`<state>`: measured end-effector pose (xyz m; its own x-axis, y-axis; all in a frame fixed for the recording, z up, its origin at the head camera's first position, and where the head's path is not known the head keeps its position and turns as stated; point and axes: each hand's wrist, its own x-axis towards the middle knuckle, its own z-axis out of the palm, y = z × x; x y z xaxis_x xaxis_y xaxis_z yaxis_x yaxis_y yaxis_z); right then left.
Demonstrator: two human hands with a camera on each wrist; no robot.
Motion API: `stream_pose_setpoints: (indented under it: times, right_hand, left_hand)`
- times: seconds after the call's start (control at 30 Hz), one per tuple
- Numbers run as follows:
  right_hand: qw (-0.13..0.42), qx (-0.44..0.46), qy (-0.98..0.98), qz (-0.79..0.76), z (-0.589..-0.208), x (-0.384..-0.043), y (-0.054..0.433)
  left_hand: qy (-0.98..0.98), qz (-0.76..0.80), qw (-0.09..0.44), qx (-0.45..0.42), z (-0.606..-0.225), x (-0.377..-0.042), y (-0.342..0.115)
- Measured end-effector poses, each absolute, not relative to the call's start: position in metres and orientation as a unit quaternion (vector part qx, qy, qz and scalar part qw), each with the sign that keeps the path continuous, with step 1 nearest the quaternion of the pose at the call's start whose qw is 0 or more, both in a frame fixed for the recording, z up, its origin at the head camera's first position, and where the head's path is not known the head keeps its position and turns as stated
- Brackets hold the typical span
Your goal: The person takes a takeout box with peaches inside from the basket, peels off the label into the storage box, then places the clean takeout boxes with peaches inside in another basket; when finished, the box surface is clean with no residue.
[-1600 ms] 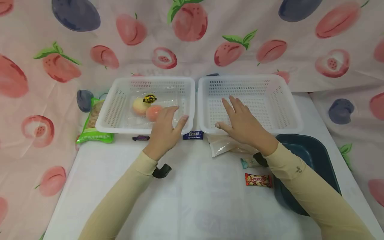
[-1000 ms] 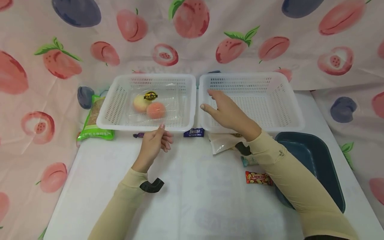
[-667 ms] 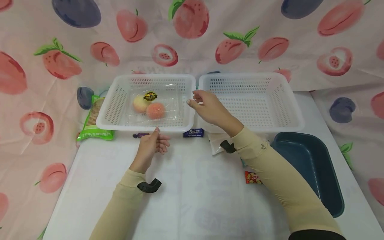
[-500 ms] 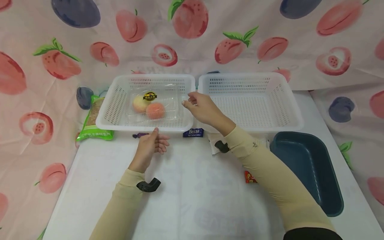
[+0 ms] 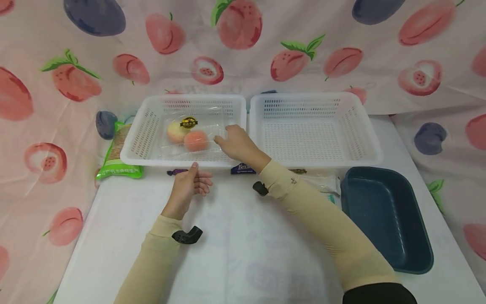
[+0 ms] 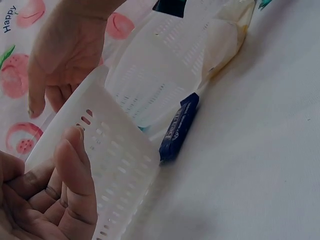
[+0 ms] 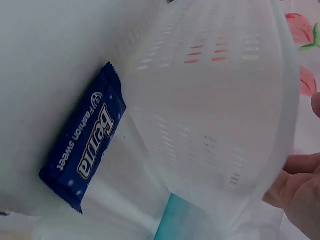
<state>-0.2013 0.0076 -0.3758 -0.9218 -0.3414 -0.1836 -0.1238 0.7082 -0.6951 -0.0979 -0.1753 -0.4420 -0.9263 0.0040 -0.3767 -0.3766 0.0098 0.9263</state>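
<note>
A clear plastic fruit box (image 5: 217, 122) with two peaches (image 5: 195, 141) and a black-and-gold label lies in the left white basket (image 5: 152, 162). My right hand (image 5: 241, 145) reaches over that basket's right side, thumb and forefinger apart at the box's right edge. In the right wrist view its fingers (image 7: 302, 192) show behind the basket wall. My left hand (image 5: 185, 187) hovers at the basket's front rim, thumb up. Its fingers (image 6: 75, 175) are loosely bent beside the perforated wall and hold nothing. A blue-wrapped candy bar (image 7: 87, 142) lies below, outside the basket.
A second white basket (image 5: 315, 162) stands to the right. A dark teal tub (image 5: 383, 202) sits at the front right, with a clear packet (image 5: 324, 182) beside it, partly behind my right sleeve. A green bag (image 5: 120, 170) lies left, and a purple-wrapped candy (image 5: 176, 172) in front.
My right hand has moved left from over the right basket to the fruit box's right edge. My left hand has drawn back from above the box to the front rim.
</note>
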Motion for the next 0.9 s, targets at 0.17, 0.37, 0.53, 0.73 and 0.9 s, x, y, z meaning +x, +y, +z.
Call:
stream_pose_setpoints:
  times: [0.17,0.37,0.53,0.73,0.9]
  right_hand:
    - [0.134,-0.141,0.926,-0.323,-0.381,-0.207,-0.005]
    - [0.139,-0.135,0.936,-0.293,-0.386,-0.217,-0.014]
    - [0.156,-0.119,0.936,-0.292,-0.387,-0.221,-0.019]
    - [0.143,-0.111,0.947,-0.267,-0.391,-0.222,-0.024]
    - [0.162,-0.096,0.939,-0.286,-0.393,-0.226,-0.028]
  left_hand:
    - [0.702,0.686,0.138,-0.133,-0.440,-0.098,-0.176]
    - [0.712,0.674,0.142,-0.134,-0.438,-0.098,-0.176]
    - [0.715,0.672,0.146,-0.130,-0.439,-0.099,-0.177]
    - [0.711,0.673,0.154,-0.132,-0.441,-0.100,-0.175]
    - [0.711,0.672,0.154,-0.137,-0.442,-0.099,-0.175]
